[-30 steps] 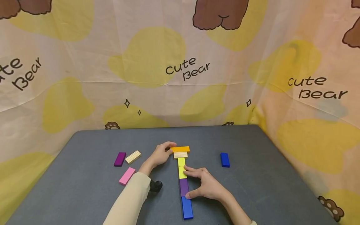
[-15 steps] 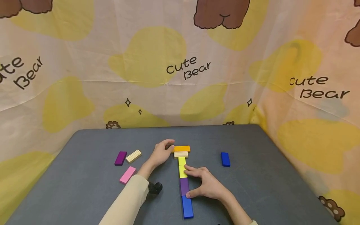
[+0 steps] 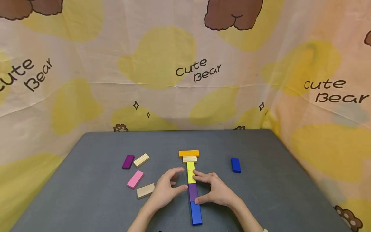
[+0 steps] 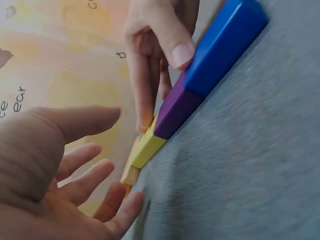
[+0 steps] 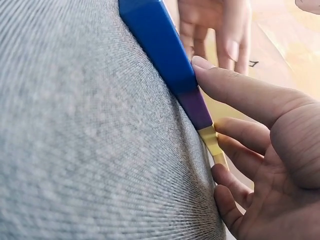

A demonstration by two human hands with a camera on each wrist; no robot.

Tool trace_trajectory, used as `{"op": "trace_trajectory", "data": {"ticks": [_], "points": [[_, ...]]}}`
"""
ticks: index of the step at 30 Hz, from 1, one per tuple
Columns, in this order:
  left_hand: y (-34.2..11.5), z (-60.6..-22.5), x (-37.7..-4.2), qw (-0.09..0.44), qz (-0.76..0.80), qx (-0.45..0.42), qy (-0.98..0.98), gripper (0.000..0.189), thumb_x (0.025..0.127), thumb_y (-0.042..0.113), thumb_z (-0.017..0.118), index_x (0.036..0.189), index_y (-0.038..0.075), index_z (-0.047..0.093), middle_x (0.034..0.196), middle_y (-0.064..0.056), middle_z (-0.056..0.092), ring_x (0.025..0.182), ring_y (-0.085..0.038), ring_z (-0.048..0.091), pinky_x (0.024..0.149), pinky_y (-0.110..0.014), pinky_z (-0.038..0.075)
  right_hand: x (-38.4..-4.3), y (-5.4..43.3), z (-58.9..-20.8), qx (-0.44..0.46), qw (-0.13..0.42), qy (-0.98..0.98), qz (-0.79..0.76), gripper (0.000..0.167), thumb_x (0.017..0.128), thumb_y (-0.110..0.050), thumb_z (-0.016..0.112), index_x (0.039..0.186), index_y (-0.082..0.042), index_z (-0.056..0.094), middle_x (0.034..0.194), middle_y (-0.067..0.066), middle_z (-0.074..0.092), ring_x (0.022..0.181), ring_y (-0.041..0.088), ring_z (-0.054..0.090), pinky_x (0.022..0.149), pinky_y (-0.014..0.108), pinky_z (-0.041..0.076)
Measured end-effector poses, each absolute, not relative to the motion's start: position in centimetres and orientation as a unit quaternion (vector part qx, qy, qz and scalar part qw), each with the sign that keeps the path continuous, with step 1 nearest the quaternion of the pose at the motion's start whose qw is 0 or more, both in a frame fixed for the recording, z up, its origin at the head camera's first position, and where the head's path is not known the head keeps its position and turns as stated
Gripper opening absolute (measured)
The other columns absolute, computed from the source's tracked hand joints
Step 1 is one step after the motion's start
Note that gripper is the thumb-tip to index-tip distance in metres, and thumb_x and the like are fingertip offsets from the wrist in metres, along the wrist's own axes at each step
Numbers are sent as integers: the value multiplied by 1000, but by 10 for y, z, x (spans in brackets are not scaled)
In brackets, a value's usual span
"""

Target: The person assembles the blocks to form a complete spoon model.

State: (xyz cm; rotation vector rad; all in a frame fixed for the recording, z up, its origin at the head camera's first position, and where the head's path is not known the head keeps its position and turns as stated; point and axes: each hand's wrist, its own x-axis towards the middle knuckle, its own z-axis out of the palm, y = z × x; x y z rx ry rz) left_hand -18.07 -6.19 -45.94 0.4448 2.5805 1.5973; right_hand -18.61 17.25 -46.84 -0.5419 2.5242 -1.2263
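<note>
A line of wooden blocks runs away from me: a blue block, a purple block and a yellow block end to end. Beyond them, a plain wood block and an orange block lie crosswise. My right hand rests along the line's right side, index and middle fingertips at the yellow block, thumb where purple meets blue. Left of the line, my left hand is spread with nothing between thumb and fingers. The left wrist view shows its fingers loosely bent, apart from the blocks.
Several loose blocks lie on the left of the grey table: a dark purple block, a ridged wood block, a pink block and a plain block beside my left hand. Another blue block sits on the right.
My left hand has left the orange block and come back toward me, beside the yellow and purple blocks. A plain block that its forearm covered now shows. The right hand keeps its place.
</note>
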Motion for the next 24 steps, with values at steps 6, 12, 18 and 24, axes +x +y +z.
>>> {"op": "trace_trajectory", "data": {"ticks": [6, 12, 18, 24], "points": [[-63, -470, -170, 63, 523, 162, 835, 64, 78, 28, 85, 134, 12, 59, 135, -4, 55, 122, -30, 47, 98, -49, 42, -186, 173, -469, -187, 142, 873, -427, 80, 70, -41, 88, 141, -23, 57, 150, -17, 39, 119, 21, 35, 97, 58, 31], [-62, -474, -164, 85, 497, 181, 844, 73, 73, 41, 87, 136, 17, 59, 142, 0, 50, 127, -31, 35, 101, -59, 32, -186, 173, -470, -194, 139, 874, -424, 80, 70, -43, 88, 141, -24, 56, 150, -17, 39, 119, 21, 35, 97, 57, 32], [-61, -476, -162, 88, 484, 199, 848, 79, 70, 46, 88, 138, 18, 58, 145, 0, 47, 126, -29, 30, 98, -60, 31, -186, 174, -472, -197, 135, 872, -426, 79, 70, -43, 88, 141, -24, 57, 150, -17, 39, 120, 21, 35, 96, 58, 32], [-59, -481, -163, 91, 478, 200, 850, 79, 71, 50, 85, 138, 19, 58, 146, 2, 46, 123, -25, 28, 97, -57, 32, -186, 174, -472, -204, 132, 872, -425, 80, 70, -44, 87, 141, -23, 57, 150, -16, 39, 119, 21, 36, 96, 56, 33]]}}
